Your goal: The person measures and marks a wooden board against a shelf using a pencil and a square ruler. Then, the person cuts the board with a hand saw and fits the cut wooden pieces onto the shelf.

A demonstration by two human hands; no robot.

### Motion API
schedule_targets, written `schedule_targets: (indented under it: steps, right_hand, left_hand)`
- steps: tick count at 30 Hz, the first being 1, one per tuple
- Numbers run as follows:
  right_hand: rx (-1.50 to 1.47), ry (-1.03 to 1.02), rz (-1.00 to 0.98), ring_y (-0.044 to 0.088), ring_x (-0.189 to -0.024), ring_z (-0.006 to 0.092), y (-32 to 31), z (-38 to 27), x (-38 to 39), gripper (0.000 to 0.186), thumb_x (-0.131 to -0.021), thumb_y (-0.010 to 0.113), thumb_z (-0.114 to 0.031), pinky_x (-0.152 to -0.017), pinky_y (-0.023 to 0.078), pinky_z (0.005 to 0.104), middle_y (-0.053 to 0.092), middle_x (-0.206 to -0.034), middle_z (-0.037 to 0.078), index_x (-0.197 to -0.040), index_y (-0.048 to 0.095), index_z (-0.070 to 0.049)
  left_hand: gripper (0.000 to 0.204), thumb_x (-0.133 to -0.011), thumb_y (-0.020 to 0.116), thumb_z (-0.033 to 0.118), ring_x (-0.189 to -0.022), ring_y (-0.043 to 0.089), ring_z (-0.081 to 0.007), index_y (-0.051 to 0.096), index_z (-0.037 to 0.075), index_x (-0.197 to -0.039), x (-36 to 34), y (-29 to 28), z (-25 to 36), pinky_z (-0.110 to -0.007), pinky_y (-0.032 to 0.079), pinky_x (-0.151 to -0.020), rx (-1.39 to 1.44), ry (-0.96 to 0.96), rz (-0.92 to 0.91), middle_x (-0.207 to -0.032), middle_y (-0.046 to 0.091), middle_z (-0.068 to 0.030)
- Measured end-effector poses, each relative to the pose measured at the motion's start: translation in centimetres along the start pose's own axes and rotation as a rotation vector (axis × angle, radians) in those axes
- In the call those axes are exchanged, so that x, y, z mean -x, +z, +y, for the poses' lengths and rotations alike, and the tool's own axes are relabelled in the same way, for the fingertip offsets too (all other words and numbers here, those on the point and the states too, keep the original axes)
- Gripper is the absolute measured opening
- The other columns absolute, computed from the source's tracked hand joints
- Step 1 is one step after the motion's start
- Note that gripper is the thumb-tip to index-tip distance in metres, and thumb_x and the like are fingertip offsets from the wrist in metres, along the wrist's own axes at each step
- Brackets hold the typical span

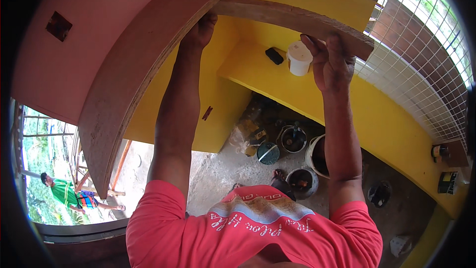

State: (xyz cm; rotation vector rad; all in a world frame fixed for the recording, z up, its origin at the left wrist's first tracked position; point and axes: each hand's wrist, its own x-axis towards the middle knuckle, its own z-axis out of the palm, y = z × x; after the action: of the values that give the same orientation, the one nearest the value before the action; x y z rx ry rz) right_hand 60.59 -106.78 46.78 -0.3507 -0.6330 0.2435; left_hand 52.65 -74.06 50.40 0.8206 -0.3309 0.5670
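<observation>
A long wooden board (287, 16) is raised overhead and looks bowed through the fisheye. My left hand (202, 31) is closed at its left end, close to the edge of a large brown plywood panel (134, 64); part of its grip is hidden. Near the board's right end, my right hand (333, 64) grips the lower edge, fingers and thumb pressed against the wood. Both arms are stretched upward. Behind the board is a yellow-painted wall with a ledge (297, 97), which bears a white bucket (299, 59) and a small black block-like object (274, 55).
Several paint buckets, among them a dark green lidded one (268, 153) and a whitish one (302, 182), stand on the concrete floor (210, 168) below. Wire mesh (421, 59) spans the right side. Small cans (439, 153) sit at far right. A person in green (64, 192) is outside at left.
</observation>
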Motion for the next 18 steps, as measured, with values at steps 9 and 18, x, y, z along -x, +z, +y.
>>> schedule_targets:
  steps: [9, 18]
  right_hand:
    - [0.068, -0.024, 0.000, 0.065, -0.102, 0.0343, 0.3, -0.3, -0.3, 0.027, -0.093, 0.062, -0.008, -0.087, 0.060, 0.0456, 0.062, -0.115, 0.011, -0.120, 0.057, -0.008]
    - [0.075, -0.014, -0.012, 0.064, -0.103, 0.0369, -0.5, -0.3, -0.1, 0.029, -0.093, 0.062, -0.008, -0.088, 0.059, 0.0473, 0.061, -0.117, 0.011, -0.121, 0.056, -0.008]
  left_hand:
    - [0.023, -0.093, 0.061, 0.026, -0.086, 0.064, -0.0155, 0.063, 0.010, -0.109, -0.3, -0.7, -0.3, -0.029, 0.052, -0.064, 0.007, 0.001, -0.045, -0.102, 0.068, -0.0028]
    - [0.023, -0.093, 0.061, 0.026, -0.084, 0.065, -0.0163, 0.063, 0.010, -0.109, -0.1, -0.4, -0.6, -0.030, 0.054, -0.064, 0.050, 0.027, 0.016, -0.100, 0.069, -0.0036]
